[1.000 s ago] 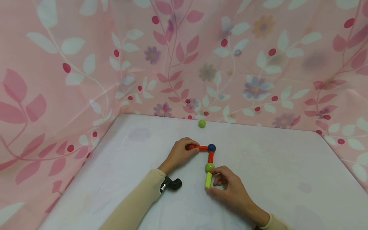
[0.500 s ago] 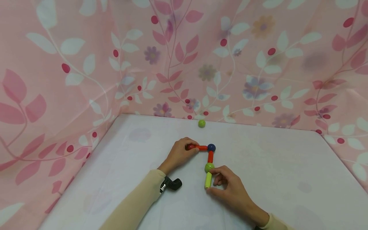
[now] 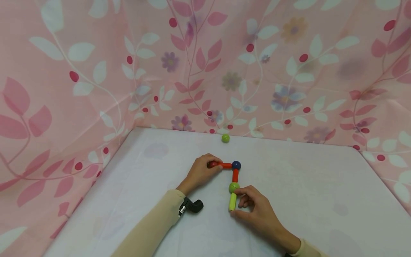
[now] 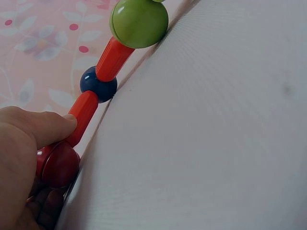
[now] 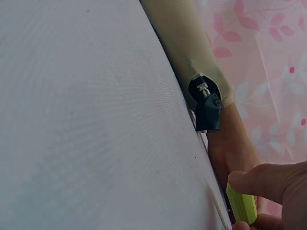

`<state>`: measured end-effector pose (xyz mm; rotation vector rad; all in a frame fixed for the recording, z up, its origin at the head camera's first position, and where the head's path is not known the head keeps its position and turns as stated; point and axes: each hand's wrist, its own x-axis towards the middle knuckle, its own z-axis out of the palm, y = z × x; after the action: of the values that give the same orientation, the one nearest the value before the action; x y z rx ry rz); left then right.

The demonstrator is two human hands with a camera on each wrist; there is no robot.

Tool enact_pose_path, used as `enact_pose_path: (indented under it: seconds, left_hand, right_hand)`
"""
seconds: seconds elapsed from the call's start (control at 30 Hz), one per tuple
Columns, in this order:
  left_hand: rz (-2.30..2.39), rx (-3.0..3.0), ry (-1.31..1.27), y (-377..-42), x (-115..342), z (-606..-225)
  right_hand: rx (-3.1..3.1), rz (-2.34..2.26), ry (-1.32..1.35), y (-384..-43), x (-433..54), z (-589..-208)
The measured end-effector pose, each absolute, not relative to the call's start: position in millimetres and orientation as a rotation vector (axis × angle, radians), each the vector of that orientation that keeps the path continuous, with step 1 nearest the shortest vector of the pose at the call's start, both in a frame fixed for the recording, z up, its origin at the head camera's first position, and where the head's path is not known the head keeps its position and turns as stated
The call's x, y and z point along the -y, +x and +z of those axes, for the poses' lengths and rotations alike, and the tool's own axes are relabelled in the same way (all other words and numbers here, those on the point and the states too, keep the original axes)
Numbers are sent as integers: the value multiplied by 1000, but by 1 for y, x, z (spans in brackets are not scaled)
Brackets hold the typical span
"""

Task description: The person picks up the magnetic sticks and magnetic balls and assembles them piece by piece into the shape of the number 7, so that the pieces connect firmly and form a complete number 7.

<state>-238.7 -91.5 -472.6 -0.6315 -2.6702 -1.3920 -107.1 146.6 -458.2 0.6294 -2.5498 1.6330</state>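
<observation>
A chain of toy magnetic balls and rods lies on the white table, bent at a dark blue ball [image 3: 236, 165]. From that ball one orange-red rod [image 3: 226, 165] runs left to a dark red ball [image 4: 60, 165], and another orange-red rod [image 3: 235, 175] runs toward me to a green ball [image 3: 234, 187]. A yellow-green rod [image 3: 232, 202] continues below the green ball. My left hand [image 3: 203, 172] grips the red ball end, thumb on the rod. With thumb at the near end and index fingertip by the green ball, my right hand [image 3: 259, 211] pinches the yellow-green rod.
A loose light green ball [image 3: 226, 138] sits at the table's back edge. Pink floral cloth [image 3: 199, 71] rises behind and along the sides. A black wrist camera [image 3: 193, 206] juts from the left sleeve, close over the white table [image 3: 321, 185].
</observation>
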Motion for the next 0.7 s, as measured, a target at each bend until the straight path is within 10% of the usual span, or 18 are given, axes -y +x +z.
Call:
enact_pose_path:
  seconds: [0.7]
  left_hand:
    - [-1383,2640,-650,-240,93,-473]
  right_hand:
    - [2471,1694,664,-107,-148,-463]
